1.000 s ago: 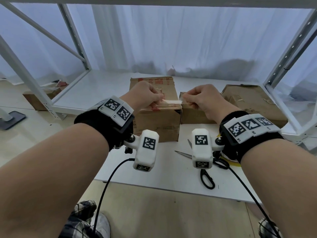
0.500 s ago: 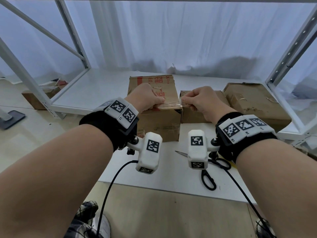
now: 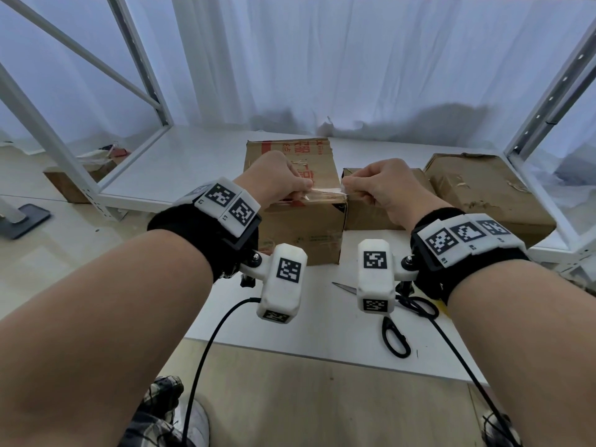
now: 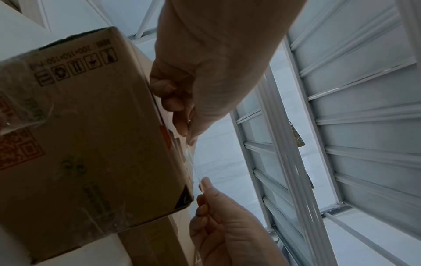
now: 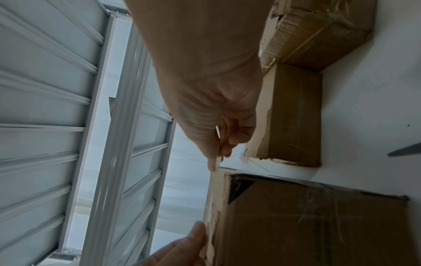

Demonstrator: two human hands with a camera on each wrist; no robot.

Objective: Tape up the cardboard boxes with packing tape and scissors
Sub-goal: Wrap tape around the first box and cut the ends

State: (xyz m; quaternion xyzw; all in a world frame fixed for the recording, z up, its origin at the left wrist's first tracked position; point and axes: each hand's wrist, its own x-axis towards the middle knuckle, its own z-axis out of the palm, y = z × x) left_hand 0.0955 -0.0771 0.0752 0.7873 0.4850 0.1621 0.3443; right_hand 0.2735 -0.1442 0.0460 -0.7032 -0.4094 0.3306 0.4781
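A short strip of clear tape is stretched between my two hands, just above the near top edge of the middle cardboard box. My left hand pinches its left end, over the box's top. The right end is pinched by my right hand, past the box's right corner. The left wrist view shows the tape edge-on beside the box, between left hand and right hand. Black-handled scissors lie on the table, under my right wrist.
A smaller box stands right of the middle one, and a wider, crumpled box is further right. All sit on a white table inside a white metal rack. Another box lies on the floor at the left.
Both hands keep their pinch on the tape strip and have come down slightly, so the strip is now closer to the box's near top edge.
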